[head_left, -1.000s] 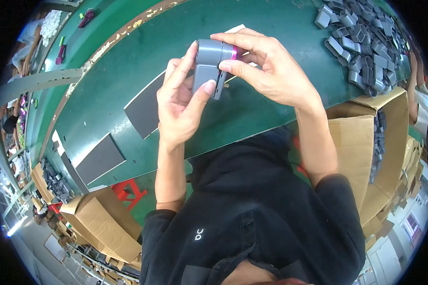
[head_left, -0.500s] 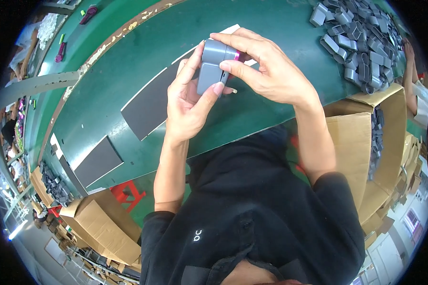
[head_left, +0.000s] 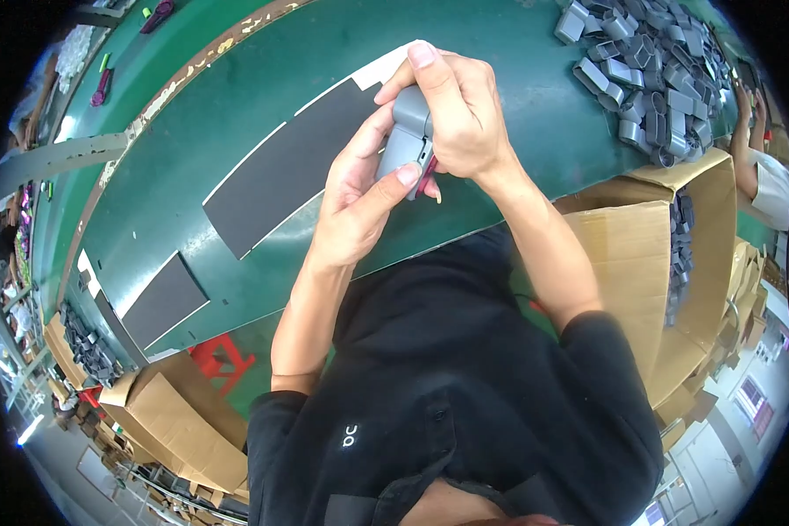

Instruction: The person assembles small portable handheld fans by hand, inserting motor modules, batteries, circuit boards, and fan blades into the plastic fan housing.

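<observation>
A grey plastic housing (head_left: 401,147) with a rounded upper end and a magenta part along its right side is held over the green table. My left hand (head_left: 349,209) is closed around its lower part, thumb pressed on the near right edge and fingers behind the left side. Around its upper right side curls my right hand (head_left: 466,118), thumb pointing up and away. That hand hides part of the housing's upper end, so I cannot see what its fingertips touch there.
Dark grey flat sheets (head_left: 276,180) lie on the green table (head_left: 162,223). Loose grey plastic shells (head_left: 644,74) are heaped at the far right. Cardboard boxes stand at the near right (head_left: 627,272) and left (head_left: 180,430). Another person's arm (head_left: 745,145) shows at the right edge.
The housing has tilted and shifted slightly right in my hands, showing more magenta low down. My right hand has turned, its thumb lifting from the housing's front to point upward.
</observation>
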`<state>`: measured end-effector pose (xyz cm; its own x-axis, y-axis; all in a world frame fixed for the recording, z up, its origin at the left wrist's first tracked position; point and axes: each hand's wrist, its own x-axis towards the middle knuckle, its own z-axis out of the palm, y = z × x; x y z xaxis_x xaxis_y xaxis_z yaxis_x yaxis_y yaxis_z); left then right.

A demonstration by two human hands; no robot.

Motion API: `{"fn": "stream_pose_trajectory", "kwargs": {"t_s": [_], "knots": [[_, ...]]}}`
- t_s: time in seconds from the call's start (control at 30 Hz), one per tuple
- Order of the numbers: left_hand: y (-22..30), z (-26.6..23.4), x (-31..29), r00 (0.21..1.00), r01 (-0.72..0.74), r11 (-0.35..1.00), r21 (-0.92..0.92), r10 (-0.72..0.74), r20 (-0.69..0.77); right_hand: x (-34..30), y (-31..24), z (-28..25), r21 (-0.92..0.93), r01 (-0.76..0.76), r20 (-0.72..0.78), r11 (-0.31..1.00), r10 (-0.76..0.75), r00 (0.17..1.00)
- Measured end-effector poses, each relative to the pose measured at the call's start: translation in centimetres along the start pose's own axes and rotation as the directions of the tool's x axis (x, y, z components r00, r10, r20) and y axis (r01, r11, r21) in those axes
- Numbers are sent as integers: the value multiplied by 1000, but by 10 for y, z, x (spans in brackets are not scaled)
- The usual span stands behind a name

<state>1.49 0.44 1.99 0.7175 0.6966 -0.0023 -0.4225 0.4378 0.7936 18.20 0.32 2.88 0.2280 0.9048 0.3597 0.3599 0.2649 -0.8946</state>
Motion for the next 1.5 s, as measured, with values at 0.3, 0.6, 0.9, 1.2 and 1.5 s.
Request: {"fn": "stream_pose_trajectory", "kwargs": {"t_s": [0.3, 0.6, 0.9, 1.2, 1.5], "knots": [[-4, 9, -12, 930, -135, 639, 757, 345, -125, -4, -11, -10, 124, -175, -37, 977, 181, 983], [-8, 8, -6, 933, -128, 597, 792, 344, -109, 8, -30, -7, -249, -192, 3, 949, 199, 980], [11, -31, -2, 983, 49, 998, 41, -41, -179, 25, 9, -9, 89, -289, -49, 953, 294, 955], [20, -45, 5, 975, 9, 997, 79, 9, -221, 72, 72, -32, 177, -229, -179, 957, 260, 949], [27, -49, 29, 936, 61, 962, 267, 38, -350, 105, 103, -23, -83, -262, -168, 962, 245, 955]]}}
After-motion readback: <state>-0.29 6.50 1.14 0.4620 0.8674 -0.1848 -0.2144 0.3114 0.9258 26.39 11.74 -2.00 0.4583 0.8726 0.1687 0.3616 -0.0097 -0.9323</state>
